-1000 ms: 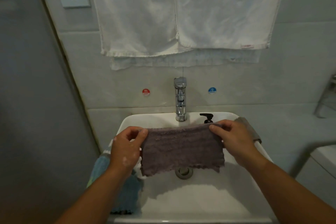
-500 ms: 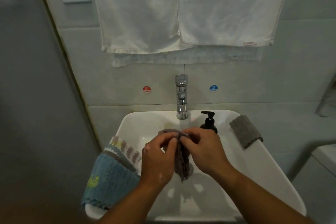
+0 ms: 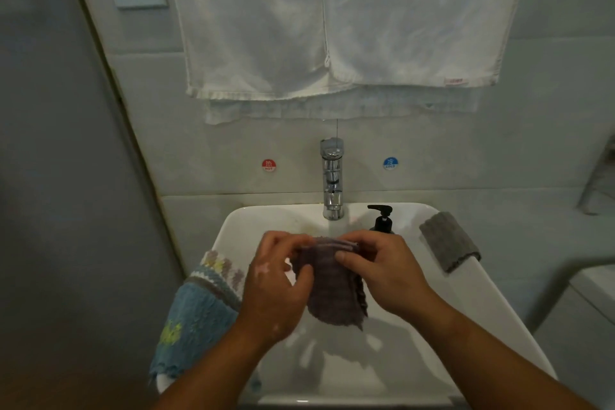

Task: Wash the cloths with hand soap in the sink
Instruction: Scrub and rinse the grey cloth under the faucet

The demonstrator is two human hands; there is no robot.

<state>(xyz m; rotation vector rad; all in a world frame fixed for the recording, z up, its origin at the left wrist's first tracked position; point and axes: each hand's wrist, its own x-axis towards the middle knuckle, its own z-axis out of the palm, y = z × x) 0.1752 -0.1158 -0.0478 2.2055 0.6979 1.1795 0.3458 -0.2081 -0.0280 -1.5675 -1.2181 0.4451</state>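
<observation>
At centre frame, the left hand (image 3: 276,289) and right hand (image 3: 382,273) both pinch the folded purple cloth (image 3: 332,289), which hangs between them over the sink (image 3: 482,319); a soap bottle (image 3: 382,220) stands just behind the right hand.

Left hand (image 3: 276,283) on the left edge of the purple cloth (image 3: 332,293), fingers curled over the top, thumb pinching. Right hand (image 3: 387,273) on the cloth's right side, fingertips pinching the top fold. Bare forearms angle in from below the cloth.
</observation>
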